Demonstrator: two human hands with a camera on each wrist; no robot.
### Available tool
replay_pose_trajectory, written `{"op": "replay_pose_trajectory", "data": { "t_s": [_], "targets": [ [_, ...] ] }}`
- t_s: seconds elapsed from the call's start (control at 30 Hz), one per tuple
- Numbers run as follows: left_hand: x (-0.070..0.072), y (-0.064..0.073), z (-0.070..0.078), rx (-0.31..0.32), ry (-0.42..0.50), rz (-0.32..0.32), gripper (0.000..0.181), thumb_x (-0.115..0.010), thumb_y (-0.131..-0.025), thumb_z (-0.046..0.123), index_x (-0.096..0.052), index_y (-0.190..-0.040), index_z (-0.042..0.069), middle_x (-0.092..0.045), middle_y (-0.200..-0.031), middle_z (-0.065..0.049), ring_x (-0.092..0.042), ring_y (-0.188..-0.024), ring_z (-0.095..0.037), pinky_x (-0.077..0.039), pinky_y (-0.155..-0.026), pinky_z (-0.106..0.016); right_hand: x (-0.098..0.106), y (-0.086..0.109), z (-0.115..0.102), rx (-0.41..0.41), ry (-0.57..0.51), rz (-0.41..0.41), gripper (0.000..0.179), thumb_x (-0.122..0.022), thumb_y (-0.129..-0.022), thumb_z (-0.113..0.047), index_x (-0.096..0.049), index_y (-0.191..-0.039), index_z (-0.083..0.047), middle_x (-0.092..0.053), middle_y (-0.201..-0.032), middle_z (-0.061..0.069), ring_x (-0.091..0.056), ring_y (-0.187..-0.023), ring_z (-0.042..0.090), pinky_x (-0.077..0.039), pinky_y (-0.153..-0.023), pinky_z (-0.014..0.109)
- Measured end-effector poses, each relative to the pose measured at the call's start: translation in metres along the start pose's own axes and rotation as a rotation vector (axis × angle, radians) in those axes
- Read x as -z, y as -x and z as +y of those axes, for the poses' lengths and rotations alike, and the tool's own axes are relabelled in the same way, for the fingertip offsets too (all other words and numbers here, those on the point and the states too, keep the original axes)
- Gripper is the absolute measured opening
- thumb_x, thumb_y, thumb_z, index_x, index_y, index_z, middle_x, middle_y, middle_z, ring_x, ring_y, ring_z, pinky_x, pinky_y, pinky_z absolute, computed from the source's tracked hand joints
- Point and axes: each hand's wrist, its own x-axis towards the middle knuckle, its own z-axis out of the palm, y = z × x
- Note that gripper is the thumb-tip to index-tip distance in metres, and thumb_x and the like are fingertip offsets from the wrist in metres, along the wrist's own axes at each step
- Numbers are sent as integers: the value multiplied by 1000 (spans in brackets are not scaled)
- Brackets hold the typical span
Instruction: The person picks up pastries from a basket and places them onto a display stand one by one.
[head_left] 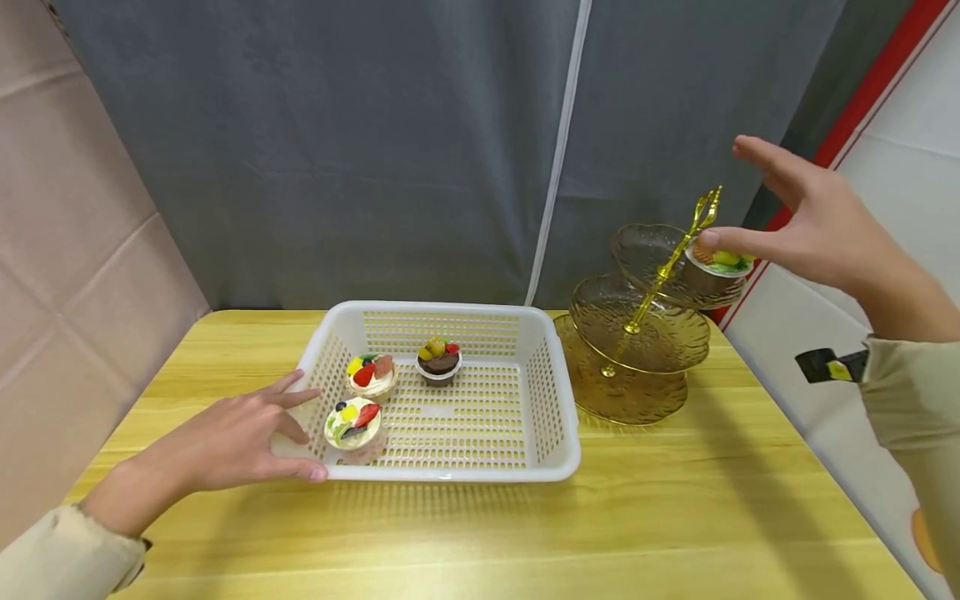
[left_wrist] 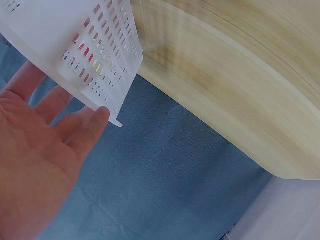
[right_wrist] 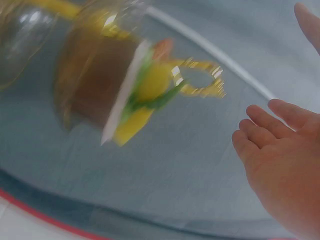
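While left hand (head_left: 232, 437), fingers loosely spread, touches front-left corner of perforated basket (head_left: 465, 474), likely steadying it, right hand (head_left: 825, 221) gapes empty beside fruit-topped cupcake (head_left: 726, 265) on top tier (head_left: 643, 246).

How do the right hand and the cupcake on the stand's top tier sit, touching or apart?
Apart: the right wrist view shows bare curtain between the right hand and the cupcake.

The right wrist view blurs the cupcake (right_wrist: 117, 91), and the left crops the basket (left_wrist: 59, 39)
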Motion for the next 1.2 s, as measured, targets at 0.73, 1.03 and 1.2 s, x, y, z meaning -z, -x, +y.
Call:
{"op": "replay_pose_trajectory", "data": {
  "t_s": [0.73,1.03,1.2],
  "targets": [
    [-2,1,-2,3,3,7,60,-64,-75,78,-81,-86,21,-63,-133,-12,-42,-136,-46,-53,-82,-55,-99,-29,-68,295,80,-261,97,-86,-76,-40,-34,-156,-25,-37,-157,4,-37,-143,27,-31,-109,58],
    [-2,3,-2,18,14,3,59,-64,-74,78,-81,-86,23,-62,-135,-11,-41,-137,-45,-52,-84,-56,-150,-37,-76,336,-40,-385,97,-86,-76,-38,-35,-155,-17,-37,-158,4,-36,-144,23,-30,-113,48],
    [-1,3,-2,22,12,1,60,-64,-74,78,-81,-86,23,-62,-135,-11,-41,-137,-44,-52,-84,-56,-174,-44,-79,361,-121,-434,96,-86,-78,-34,-34,-155,-12,-36,-158,3,-36,-144,21,-32,-113,44]
  ]
}}
